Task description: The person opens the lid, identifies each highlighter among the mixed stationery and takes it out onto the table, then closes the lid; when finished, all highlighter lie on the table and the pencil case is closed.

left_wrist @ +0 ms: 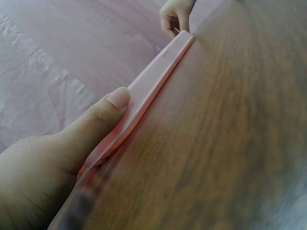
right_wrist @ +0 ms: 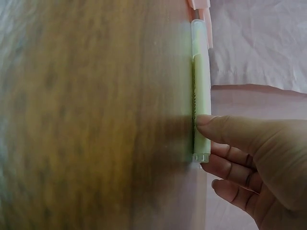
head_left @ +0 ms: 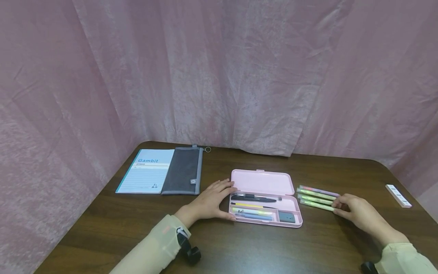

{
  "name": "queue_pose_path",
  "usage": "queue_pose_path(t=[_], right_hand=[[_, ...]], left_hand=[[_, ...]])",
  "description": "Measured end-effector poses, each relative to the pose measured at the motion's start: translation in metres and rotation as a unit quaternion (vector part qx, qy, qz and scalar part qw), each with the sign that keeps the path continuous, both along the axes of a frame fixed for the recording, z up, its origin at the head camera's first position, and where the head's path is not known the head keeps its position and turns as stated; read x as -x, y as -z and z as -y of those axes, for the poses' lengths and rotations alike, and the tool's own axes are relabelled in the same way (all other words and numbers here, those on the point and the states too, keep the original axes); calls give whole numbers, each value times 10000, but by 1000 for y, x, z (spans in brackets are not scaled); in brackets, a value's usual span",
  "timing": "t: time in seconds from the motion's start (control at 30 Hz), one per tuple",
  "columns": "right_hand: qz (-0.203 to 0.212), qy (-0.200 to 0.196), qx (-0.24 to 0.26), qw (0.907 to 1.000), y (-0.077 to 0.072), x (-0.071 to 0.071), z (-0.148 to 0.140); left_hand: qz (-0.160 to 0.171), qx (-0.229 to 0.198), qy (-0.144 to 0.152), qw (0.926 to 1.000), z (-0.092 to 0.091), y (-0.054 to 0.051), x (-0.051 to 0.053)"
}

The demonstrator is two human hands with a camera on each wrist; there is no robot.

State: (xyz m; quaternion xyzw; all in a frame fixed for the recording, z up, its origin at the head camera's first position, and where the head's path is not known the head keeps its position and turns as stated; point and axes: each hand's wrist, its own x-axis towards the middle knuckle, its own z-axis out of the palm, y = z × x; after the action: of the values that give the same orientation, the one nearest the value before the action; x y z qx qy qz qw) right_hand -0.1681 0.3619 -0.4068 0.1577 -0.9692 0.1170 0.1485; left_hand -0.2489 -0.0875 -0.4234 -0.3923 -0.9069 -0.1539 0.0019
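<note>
A pink pencil case [head_left: 263, 182] lies with its lid folded back on the table. In it are dark pens [head_left: 253, 198], a yellow pencil [head_left: 246, 205], light-coloured pens [head_left: 251, 213] and a dark grey eraser-like block [head_left: 286, 217]. My left hand [head_left: 213, 199] rests against the case's left end, thumb on its front corner, fingers spread towards the lid. Right of the case several highlighters [head_left: 316, 199] lie in a row. The thumb and fingers of my right hand [head_left: 357, 213] pinch their right ends. In the right wrist view the thumb presses the nearest highlighter [right_wrist: 201, 91].
A notebook [head_left: 145, 171] with a blue spine lies at the left, beside a grey zip pouch [head_left: 181, 171] with a ring. A small white box [head_left: 398, 196] lies near the right table edge. Pink curtains [head_left: 219, 76] hang behind the brown table [head_left: 267, 251].
</note>
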Motion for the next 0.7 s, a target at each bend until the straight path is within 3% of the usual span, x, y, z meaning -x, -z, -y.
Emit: queue_pose_path(t=[0.47, 0.7], right_hand=[[-119, -78, 71, 9999, 0, -2, 0], [-169, -49, -3, 9998, -7, -5, 2]], left_hand=[[23, 37, -44, 10000, 0, 2, 1], [-20, 23, -21, 10000, 0, 3, 2]])
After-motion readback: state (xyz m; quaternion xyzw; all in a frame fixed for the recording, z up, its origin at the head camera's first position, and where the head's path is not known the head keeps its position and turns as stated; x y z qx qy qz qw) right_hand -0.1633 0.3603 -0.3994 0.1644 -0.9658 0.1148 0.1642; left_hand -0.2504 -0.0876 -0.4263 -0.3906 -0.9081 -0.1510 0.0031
